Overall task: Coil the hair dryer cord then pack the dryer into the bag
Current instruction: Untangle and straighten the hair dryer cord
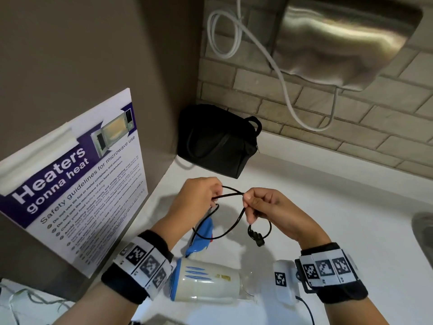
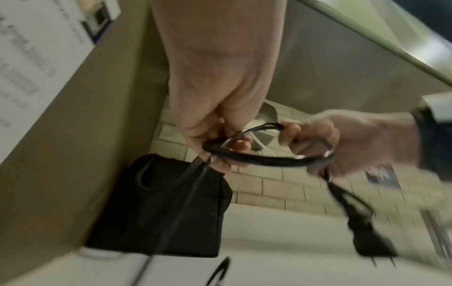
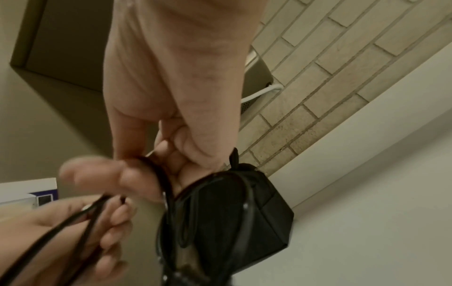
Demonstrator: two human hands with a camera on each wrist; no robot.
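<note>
**Both hands on the cord, dryer waiting below**

At left of the head view stands the microwave safety poster. Centre frame, the left hand pinches the black cord, loops hanging beneath, and the right hand pinches the same strand just beside it (plug dangling below). The hair dryer lies on the white counter at lower centre; the black bag sits in the corner above, zipped.
</note>
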